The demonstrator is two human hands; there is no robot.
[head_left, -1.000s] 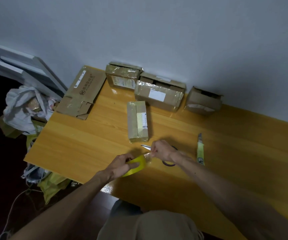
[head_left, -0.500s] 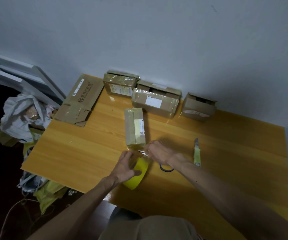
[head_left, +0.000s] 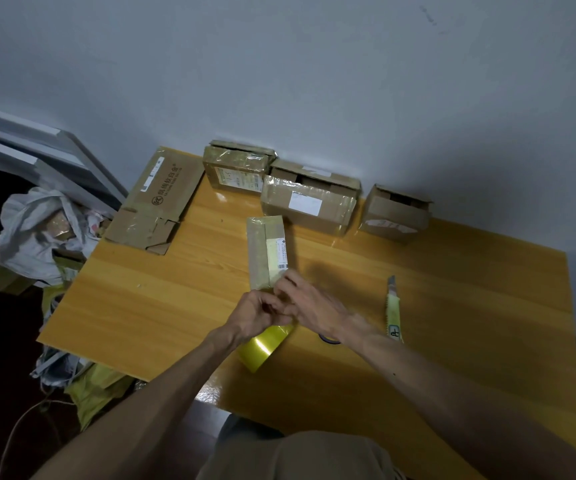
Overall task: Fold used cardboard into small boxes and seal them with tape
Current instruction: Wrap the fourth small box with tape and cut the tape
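Observation:
A small flat cardboard box (head_left: 266,251) with a pale label lies mid-table, long side pointing away from me. My left hand (head_left: 257,313) grips a yellow tape roll (head_left: 266,344), held on edge just before the box's near end. My right hand (head_left: 311,306) meets the left above the roll, its fingertips pinching what looks like the tape's loose end at the box's near corner. The strip itself is too blurred to make out.
Three taped boxes (head_left: 309,206) stand along the wall, and a flattened carton (head_left: 156,199) lies at the back left. A yellow utility knife (head_left: 394,310) lies right of my hands. A scissors handle (head_left: 329,339) shows under my right wrist. Bags and clutter (head_left: 37,230) sit off the table's left edge (head_left: 72,299).
Both hands and the tape roll have moved away from me, up to the small box's near end. The roll has tipped more on edge. The scissors now lie under my right wrist.

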